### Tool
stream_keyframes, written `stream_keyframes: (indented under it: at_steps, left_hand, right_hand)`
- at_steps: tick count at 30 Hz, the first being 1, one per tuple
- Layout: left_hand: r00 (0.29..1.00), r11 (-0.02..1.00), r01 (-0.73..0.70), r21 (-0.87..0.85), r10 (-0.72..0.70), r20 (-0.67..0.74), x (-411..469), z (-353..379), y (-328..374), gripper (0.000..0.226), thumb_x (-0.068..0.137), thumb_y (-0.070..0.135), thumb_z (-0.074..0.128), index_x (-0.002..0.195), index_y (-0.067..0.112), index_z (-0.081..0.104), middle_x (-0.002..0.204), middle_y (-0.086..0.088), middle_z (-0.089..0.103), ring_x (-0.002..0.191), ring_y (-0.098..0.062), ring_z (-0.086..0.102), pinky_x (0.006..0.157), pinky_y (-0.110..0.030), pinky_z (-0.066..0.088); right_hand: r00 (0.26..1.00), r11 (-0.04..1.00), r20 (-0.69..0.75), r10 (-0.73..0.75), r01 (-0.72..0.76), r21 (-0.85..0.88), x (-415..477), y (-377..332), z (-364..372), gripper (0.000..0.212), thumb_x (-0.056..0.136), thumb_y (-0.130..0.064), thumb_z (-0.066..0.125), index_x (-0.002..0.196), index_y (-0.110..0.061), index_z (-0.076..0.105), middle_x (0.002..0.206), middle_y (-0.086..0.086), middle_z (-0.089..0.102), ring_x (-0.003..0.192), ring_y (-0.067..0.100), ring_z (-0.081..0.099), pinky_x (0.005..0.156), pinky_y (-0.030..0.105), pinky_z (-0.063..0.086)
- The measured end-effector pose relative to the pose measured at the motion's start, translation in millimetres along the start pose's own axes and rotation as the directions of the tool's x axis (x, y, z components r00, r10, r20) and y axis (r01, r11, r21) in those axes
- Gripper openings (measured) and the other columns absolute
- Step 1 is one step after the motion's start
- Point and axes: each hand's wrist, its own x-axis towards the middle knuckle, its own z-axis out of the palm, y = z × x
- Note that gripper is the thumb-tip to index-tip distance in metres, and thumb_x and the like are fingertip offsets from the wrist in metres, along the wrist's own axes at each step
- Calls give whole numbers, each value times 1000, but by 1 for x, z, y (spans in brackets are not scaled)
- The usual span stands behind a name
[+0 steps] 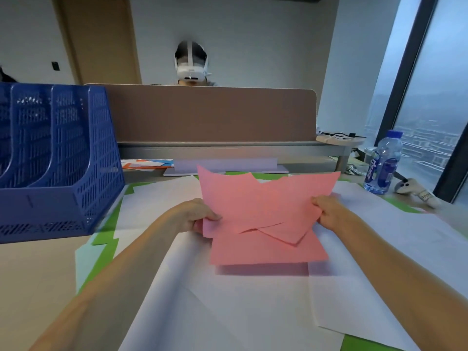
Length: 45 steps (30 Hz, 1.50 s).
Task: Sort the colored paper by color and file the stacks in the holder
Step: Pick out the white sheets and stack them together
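Paper (266, 214), pink, several loose sheets fanned unevenly, was raised just above the worktop (30, 287) at centre and held from both sides. The left hand (200, 216) pinched the left edge with the thumb on top. The right hand (326, 211) gripped the right edge, fingers curled behind. The sheets were not squared: corners stuck out at top and bottom, and the lowest sheet hung toward the person. The long axis of the bundle ran left to right between the hands. The blue holder (63, 160) stood to the left and a little beyond, nearer the left hand and well apart from the right, its upright slots open to the front and top. No paper showed in the slots in view; the leftmost was cut off by the frame. Judgement: the bundle needed squaring, then a swing leftward and a turn on edge to enter a slot, left hand leading. White sheets (253, 312) and green sheets (109, 224) lay spread beneath. A water bottle (382, 163) stood far right.
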Motion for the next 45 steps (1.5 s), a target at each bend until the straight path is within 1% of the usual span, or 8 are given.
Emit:
stream_keyframes:
  at_steps: [5,13,19,24,27,32,39,45]
  left_hand:
    - [997,999,-1,50,5,-78,0,-23,-1,37,85,-7,61,121,1,55,118,-20,64,96,-33,65,85,-45,55]
    - [999,990,46,136,-41,-36,4,-24,-2,42,82,-7,63,122,1,54,116,-22,63,95,-33,60,90,-50,52]
    - [994,991,11,132,-25,105,4,-28,-3,42,84,-9,57,122,8,54,112,-14,66,92,-27,65,78,-38,58]
    - [981,988,-69,136,43,189,1,-17,-1,49,74,4,71,120,15,58,102,-10,69,74,-18,64,61,-24,53]
    - [957,978,-201,52,185,222,4,-7,0,53,78,-6,66,126,15,55,118,-9,68,104,-24,66,80,-30,55]
    - [884,884,-460,-77,465,53,-6,-9,13,57,75,-11,69,126,12,54,114,-9,69,99,-19,68,79,-28,56]
    - [922,928,-367,65,372,-106,-14,-5,12,28,88,30,61,115,22,61,108,1,70,96,-17,66,81,-32,54]
    - [643,741,-662,114,639,-423,-37,-2,46,19,92,10,58,109,18,59,91,11,64,81,-8,61,65,-13,50]
  right_hand:
    - [987,999,-161,0,-8,-50,0,-7,-38,21,93,10,42,83,-6,49,74,12,48,32,10,55,30,19,43]
    - [955,937,191,228,-162,-309,-29,-9,-30,16,95,8,43,108,4,52,99,23,62,83,32,62,65,42,57]
    - [920,888,311,238,-77,-453,-30,-11,2,27,94,9,42,117,6,55,105,22,66,82,29,67,65,35,59]
    - [893,943,392,222,-96,-318,-32,-5,30,26,102,-19,44,113,-3,61,106,15,69,85,25,69,78,36,56]
    - [921,917,354,162,-7,-400,-31,-2,45,30,96,-26,57,111,-2,65,105,16,72,91,29,69,84,39,55]
    - [956,979,291,-46,100,-175,-34,-8,49,36,82,-25,75,110,-3,68,99,12,74,89,25,71,79,34,57]
    - [944,962,275,-184,230,-147,-62,-19,72,35,80,-10,76,112,-4,63,97,10,72,86,24,70,75,36,58]
    - [813,814,171,-556,574,-84,-106,-60,102,23,81,-5,70,98,-19,62,86,-4,68,73,10,65,68,27,55]
